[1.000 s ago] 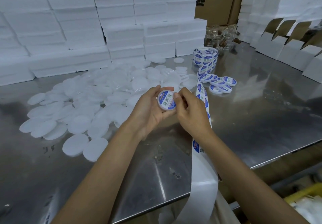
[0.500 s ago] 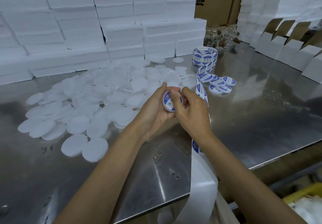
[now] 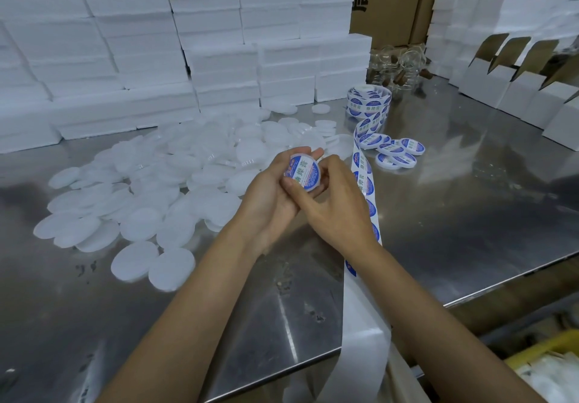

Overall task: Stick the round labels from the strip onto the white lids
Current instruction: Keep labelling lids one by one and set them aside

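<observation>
Item: labelled lid [image 3: 303, 173], held above the steel table [image 3: 470, 202]; I saw my left hand [image 3: 269, 195] cup it from below while my right hand [image 3: 332, 202] pinched its near edge. Item: label strip [image 3: 363, 180], running from its roll [image 3: 368, 103] off the table's front edge. Item: heap of bare white lids [image 3: 175, 183], left. Item: four finished lids [image 3: 396, 152], beside the strip.
</observation>
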The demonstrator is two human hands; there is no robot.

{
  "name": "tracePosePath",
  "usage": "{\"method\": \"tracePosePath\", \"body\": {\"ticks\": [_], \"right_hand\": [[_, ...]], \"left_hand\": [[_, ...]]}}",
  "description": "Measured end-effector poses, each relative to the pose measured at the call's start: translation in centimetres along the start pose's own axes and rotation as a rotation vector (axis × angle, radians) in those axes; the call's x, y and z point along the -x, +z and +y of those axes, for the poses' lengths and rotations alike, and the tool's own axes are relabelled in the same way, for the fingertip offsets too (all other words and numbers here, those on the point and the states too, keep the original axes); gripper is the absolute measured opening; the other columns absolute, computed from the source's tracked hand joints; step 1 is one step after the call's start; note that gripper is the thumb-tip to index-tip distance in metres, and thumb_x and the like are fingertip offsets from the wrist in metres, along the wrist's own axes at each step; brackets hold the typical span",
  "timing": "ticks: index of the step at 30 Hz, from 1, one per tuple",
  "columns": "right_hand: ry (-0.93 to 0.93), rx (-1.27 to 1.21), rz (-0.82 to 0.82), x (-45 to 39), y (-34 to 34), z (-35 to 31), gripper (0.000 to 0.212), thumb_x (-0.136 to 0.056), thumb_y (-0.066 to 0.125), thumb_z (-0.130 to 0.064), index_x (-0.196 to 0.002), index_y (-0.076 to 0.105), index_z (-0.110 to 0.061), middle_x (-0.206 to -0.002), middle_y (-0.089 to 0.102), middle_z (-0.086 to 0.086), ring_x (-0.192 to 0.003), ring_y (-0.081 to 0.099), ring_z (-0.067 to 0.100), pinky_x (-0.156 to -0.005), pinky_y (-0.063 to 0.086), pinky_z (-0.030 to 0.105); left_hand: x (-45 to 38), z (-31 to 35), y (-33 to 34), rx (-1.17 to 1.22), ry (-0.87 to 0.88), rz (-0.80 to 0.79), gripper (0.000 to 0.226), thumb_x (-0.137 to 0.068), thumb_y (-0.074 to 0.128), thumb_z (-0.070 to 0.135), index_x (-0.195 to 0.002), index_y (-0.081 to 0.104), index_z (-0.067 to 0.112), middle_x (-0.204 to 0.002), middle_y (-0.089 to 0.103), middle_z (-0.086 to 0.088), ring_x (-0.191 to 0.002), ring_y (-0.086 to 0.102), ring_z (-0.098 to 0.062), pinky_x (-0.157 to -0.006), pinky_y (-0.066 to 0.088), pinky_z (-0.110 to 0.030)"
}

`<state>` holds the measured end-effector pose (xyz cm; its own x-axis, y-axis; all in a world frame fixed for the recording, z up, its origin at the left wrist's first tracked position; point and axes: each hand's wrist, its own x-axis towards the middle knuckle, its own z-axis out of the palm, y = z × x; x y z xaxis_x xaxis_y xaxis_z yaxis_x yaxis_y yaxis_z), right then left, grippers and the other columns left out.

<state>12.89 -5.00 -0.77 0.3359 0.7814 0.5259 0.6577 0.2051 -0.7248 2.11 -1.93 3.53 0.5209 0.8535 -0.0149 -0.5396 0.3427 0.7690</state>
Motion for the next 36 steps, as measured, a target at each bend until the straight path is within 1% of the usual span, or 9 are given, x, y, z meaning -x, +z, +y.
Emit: {"method": "tracePosePath", "body": {"ticks": [6,10,15,19,21,23,27,32,36], "right_hand": [[-0.014,-0.196,-0.025,-0.3,0.0,0.1,0.028,-0.09,0.068,-0.043,-0.096,0.052,-0.02,-0.087,0.058,-0.009,-0.079,0.05,0.013,-0.07,0.041,0.028],[0.01,-0.249,-0.018,-0.5,-0.2,0.1,0.018,-0.094,0.066,-0.029,-0.098,0.054,-0.015,-0.087,0.061,-0.004,-0.079,0.054,0.02,-0.073,0.048,0.037],[-0.003,-0.265,0.037,-0.6,-0.6,0.5,0.012,-0.101,0.055,-0.015,-0.093,0.058,-0.006,-0.078,0.062,-0.008,-0.072,0.057,0.011,-0.071,0.05,0.039],[0.0,-0.242,0.055,-0.6,-0.5,0.8,0.019,-0.104,0.049,-0.019,-0.091,0.057,-0.008,-0.071,0.06,0.003,-0.067,0.055,0.024,-0.066,0.047,0.048],[0.031,-0.292,0.031,-0.5,-0.4,0.4,0.021,-0.099,0.056,-0.036,-0.093,0.058,-0.017,-0.069,0.06,-0.005,-0.064,0.056,0.015,-0.064,0.049,0.039],[0.046,-0.284,0.003,-0.4,-0.2,0.2,0.031,-0.088,0.065,-0.052,-0.093,0.055,-0.022,-0.063,0.053,-0.003,-0.056,0.047,0.007,-0.057,0.043,0.029],[0.003,-0.274,0.017,-0.5,-0.3,0.4,0.024,-0.095,0.066,-0.034,-0.087,0.051,-0.016,-0.052,0.04,-0.004,-0.049,0.038,0.008,-0.051,0.032,0.021],[0.018,-0.316,0.009,-0.5,-0.5,0.6,0.022,-0.098,0.062,-0.023,-0.087,0.048,-0.011,-0.047,0.036,-0.009,-0.047,0.033,0.009,-0.05,0.027,0.02],[0.044,-0.338,0.014,-0.5,-0.5,0.7,0.019,-0.1,0.058,-0.02,-0.085,0.048,-0.015,-0.049,0.04,-0.01,-0.048,0.034,0.009,-0.05,0.028,0.022]], "left_hand": [[-0.3,-0.1,-0.4,-0.079,0.067,0.006,0.033,-0.11,0.03,0.018,-0.132,0.049,0.003,-0.145,0.056,-0.018,-0.126,0.057,-0.033,-0.109,0.046,-0.045],[-0.3,-0.1,-0.6,-0.16,0.083,-0.009,0.033,-0.11,0.029,0.022,-0.132,0.05,0.008,-0.143,0.058,-0.015,-0.119,0.059,-0.029,-0.096,0.053,-0.037],[-0.4,-0.3,-0.8,-0.217,0.084,-0.021,0.032,-0.11,0.029,0.024,-0.13,0.05,0.011,-0.132,0.065,-0.006,-0.118,0.059,-0.025,-0.091,0.048,-0.034],[-0.4,-0.4,-0.9,-0.269,0.091,-0.012,0.032,-0.111,0.028,0.023,-0.129,0.051,0.011,-0.13,0.067,-0.005,-0.113,0.062,-0.025,-0.087,0.048,-0.033],[-0.5,-0.3,-0.9,-0.291,0.101,0.003,0.031,-0.111,0.029,0.022,-0.127,0.054,0.011,-0.124,0.071,-0.002,-0.113,0.066,-0.024,-0.094,0.05,-0.035],[-0.5,-0.4,-0.9,-0.325,0.115,0.012,0.031,-0.111,0.031,0.019,-0.127,0.056,0.01,-0.125,0.072,-0.002,-0.117,0.067,-0.023,-0.098,0.052,-0.037],[-0.6,-0.5,-1.2,-0.46,0.172,0.034,0.022,-0.107,0.047,0.017,-0.123,0.061,0.012,-0.125,0.072,-0.007,-0.119,0.067,-0.028,-0.101,0.053,-0.043],[-0.2,-0.1,-1.7,-0.633,0.236,0.171,0.017,-0.094,0.071,0.022,-0.111,0.074,0.019,-0.104,0.078,-0.005,-0.104,0.072,-0.026,-0.099,0.056,-0.047],[-0.2,0.3,-1.7,-0.688,0.233,0.154,0.02,-0.096,0.069,0.019,-0.115,0.074,0.018,-0.105,0.078,-0.003,-0.102,0.074,-0.021,-0.096,0.058,-0.044]]}}
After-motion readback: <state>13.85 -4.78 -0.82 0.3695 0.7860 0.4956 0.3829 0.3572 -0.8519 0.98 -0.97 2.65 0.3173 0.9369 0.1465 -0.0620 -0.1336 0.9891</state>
